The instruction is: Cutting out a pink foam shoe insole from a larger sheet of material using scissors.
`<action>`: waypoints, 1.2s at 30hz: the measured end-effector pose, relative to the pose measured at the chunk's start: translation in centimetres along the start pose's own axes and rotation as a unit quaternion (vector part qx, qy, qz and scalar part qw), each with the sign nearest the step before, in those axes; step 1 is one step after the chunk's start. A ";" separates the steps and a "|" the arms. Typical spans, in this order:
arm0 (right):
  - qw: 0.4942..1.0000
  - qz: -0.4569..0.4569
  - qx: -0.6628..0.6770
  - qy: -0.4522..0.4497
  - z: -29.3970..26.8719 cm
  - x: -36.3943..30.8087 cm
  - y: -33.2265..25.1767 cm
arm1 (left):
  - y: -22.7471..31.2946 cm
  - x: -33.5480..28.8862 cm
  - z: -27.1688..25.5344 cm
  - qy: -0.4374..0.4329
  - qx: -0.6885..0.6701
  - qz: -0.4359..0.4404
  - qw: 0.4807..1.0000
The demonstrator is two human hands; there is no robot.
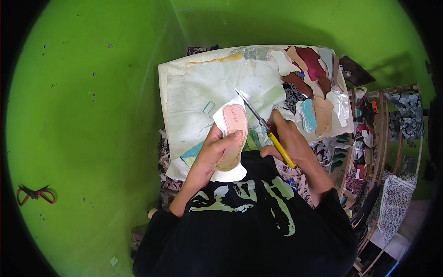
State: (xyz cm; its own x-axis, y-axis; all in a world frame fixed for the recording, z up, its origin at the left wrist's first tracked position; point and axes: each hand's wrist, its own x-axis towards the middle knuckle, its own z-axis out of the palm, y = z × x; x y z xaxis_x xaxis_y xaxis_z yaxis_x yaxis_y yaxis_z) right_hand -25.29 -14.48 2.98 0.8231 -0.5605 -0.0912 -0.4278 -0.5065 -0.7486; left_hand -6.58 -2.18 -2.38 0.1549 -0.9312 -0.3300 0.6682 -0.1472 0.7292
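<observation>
The left grip [216, 150] pinches one sole piece [236, 121]; the right grip [291, 141] clasps one scissors [279, 148].

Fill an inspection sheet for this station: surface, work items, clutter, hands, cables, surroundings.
Surface: table, pale, partly covered.
Work items: pink sole piece on white sheet; yellow-handled scissors beside them.
Clutter: cut pieces overlapping on the table's right; scraps below it.
Hands: left hand grips the sole piece and sheet; right hand holds the scissors.
Cables: nothing seen.
Surroundings: green wall, red-handled scissors on it; loaded rack at right.
</observation>
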 end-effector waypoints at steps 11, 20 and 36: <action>0.998 -0.044 0.023 -0.032 -0.3 -0.1 0.0 | 1.4 -0.6 -0.4 -0.025 0.049 -0.031 0.998; 0.998 -0.028 0.047 -0.042 0.2 0.2 -0.2 | 1.8 -0.4 0.0 -0.042 -0.033 -0.058 0.997; 0.999 0.026 0.017 -0.038 0.4 0.0 -0.8 | 2.5 -0.7 0.4 -0.027 -0.068 -0.099 0.992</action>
State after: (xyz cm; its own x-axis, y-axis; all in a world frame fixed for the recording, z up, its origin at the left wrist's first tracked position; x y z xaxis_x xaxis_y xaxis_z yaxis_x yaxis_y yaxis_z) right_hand -24.76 -13.83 3.34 0.8271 -0.5329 -0.1787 -0.4581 -0.4549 -0.7636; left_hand -5.29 -2.02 -0.07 -0.0261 -0.9052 -0.4241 0.7747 -0.2865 0.5637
